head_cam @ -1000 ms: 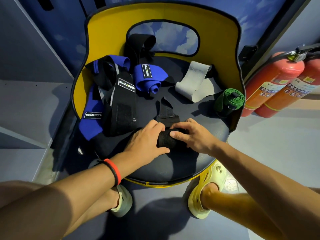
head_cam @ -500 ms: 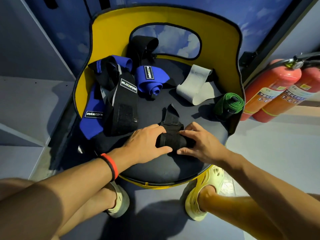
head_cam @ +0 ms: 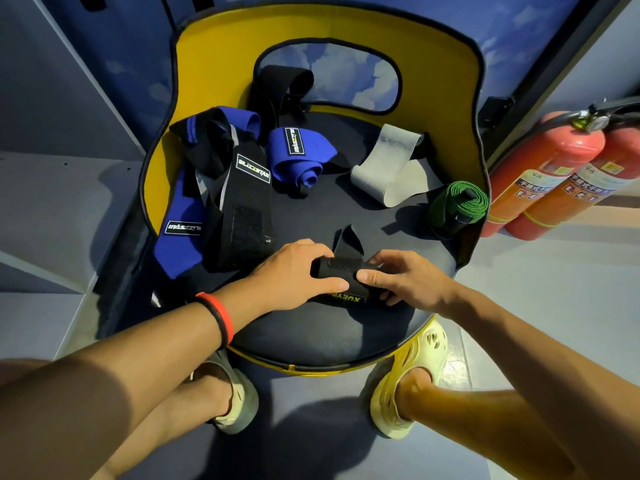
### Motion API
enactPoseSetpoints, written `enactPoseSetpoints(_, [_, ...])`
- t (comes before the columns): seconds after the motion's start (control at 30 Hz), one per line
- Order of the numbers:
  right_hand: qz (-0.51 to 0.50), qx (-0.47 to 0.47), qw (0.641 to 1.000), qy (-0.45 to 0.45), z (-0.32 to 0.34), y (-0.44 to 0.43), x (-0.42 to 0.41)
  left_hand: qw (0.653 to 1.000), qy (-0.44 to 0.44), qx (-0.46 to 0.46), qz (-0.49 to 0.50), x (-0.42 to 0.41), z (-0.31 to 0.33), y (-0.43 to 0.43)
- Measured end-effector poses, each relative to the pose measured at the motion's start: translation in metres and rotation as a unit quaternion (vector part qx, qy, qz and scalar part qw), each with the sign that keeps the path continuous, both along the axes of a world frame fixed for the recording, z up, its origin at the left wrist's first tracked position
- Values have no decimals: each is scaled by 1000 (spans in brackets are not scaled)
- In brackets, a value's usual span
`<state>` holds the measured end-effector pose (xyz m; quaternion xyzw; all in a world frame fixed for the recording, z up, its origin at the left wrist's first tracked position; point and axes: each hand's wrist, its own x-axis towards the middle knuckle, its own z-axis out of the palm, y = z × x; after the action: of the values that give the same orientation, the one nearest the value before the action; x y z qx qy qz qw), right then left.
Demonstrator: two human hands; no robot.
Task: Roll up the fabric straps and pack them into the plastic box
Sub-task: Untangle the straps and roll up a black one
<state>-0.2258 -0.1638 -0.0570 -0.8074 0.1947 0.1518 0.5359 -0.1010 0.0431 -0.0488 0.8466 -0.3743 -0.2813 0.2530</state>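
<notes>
Left hand [head_cam: 298,275] grips the left end of the black roll [head_cam: 341,271], fingers curled over the top, thumb along the near side. Right hand [head_cam: 408,282] pinches the right end, thumb on top, fingers wrapped under. Both are clenched on the same roll. The thumbs nearly meet at its middle.

The roll lies crosswise on the seat [head_cam: 311,337], near the front edge. A yellow-lettered label [head_cam: 346,298] shows on its near side. A short unrolled tail [head_cam: 346,242] sticks up from the far side.

Other straps on the seat:
- wide black strap [head_cam: 246,209], flat, just left of the left hand
- blue strap [head_cam: 180,233], partly under it, draped over the left edge
- blue roll [head_cam: 301,157], loosely wound, behind
- grey strap [head_cam: 388,168], folded, back right
- green roll [head_cam: 460,202], right edge, well apart from the hands
- one more black piece [head_cam: 280,88] against the yellow chair back [head_cam: 214,64]

A red and black wristband [head_cam: 216,317] is on the left wrist. Pale shoes [head_cam: 415,375] are on the floor under the seat front. Two red extinguishers [head_cam: 540,174] stand at far right.
</notes>
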Motion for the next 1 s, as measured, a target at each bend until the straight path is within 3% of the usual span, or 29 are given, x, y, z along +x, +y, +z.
enactPoseSetpoints(0.13, [23, -31, 999, 32, -1, 2, 3, 999, 34, 33, 15, 3, -3, -6])
enactPoseSetpoints(0.23, [37, -112, 993, -11, -5, 2, 3, 998, 45, 33, 37, 0, -1, -11])
enactPoseSetpoints(0.37, [98, -318, 921, -200, -24, -2, 5, 997, 40, 21, 67, -11, 0, -18])
enactPoseSetpoints(0.47, [122, -377, 891, -219, -26, 2, 8, 995, 53, 28, 83, -10, 6, -22])
enactPoseSetpoints(0.6, [129, -394, 904, -106, -20, 2, 6, 989, 91, 28, 114, -8, 6, -25])
enactPoseSetpoints(0.83, [44, -377, 902, -207, -16, 8, 8, 979, 113, 21, 170, 5, 6, -42])
enactPoseSetpoints(1.0, [93, -335, 918, -193, -5, 14, 0, 980, 69, 37, 183, 10, 4, -56])
